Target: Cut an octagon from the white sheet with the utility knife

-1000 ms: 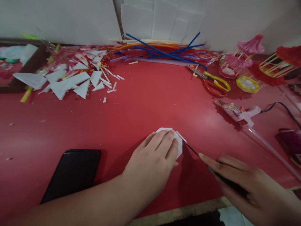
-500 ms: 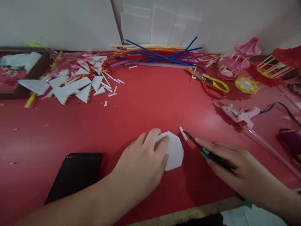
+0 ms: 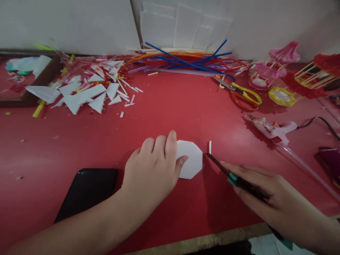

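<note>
A white many-sided foam or card piece (image 3: 191,160) lies on the red table. My left hand (image 3: 152,166) covers its left side, the thumb over its face and the fingers bent close together at its edge. A dark craft knife with a green part (image 3: 247,184) is gripped in my right hand (image 3: 273,198). The blade points left, its tip just off the right edge of the white piece. A thin white strip (image 3: 210,147) lies near the blade tip.
A black phone (image 3: 87,193) lies at left. White scraps (image 3: 85,96) are heaped at the back left, pipe cleaners (image 3: 186,63) along the wall. Scissors (image 3: 245,94), a glue gun (image 3: 273,131) and pink (image 3: 283,58) and red (image 3: 310,83) stick models stand or lie at right.
The white piece has turned and shifted slightly left and up under my left hand. The thin strip now lies more upright, and the knife tip has moved down off it.
</note>
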A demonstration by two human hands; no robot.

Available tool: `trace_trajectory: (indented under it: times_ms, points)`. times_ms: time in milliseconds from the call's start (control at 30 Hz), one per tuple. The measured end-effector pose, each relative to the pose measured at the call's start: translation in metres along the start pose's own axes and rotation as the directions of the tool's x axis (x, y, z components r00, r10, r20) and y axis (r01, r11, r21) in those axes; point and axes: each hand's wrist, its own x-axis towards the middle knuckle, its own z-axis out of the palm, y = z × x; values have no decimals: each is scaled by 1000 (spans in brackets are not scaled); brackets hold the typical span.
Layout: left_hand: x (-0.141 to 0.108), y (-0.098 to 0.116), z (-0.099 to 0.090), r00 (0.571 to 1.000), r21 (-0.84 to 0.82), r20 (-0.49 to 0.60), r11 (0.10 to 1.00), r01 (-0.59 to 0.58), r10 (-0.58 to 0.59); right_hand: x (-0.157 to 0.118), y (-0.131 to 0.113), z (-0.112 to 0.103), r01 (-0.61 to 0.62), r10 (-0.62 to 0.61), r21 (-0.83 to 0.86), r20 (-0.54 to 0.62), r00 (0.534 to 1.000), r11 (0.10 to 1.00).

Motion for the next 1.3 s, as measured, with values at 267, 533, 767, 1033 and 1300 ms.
trace_trajectory:
  times_ms: [267,533,767,1033,1300]
  points:
    - [-5,5,6,953,-350,34,896,-272,302,3,8,-2,-40,41,25,-69,997,999]
    - [-12,16,2,987,-163,-10,973,-162,163,14,-13,7,50,-51,-12,-95,994,999]
    - [-13,21,11,959,-162,-118,948,-274,257,25,-17,20,122,-125,-37,-82,989,992]
    - [-6,18,9,958,-213,-80,934,-287,276,27,-16,23,138,-142,-90,-35,989,986]
    - [-5,17,14,949,-274,-118,909,-315,294,27,-15,22,149,-152,-118,-21,988,982]
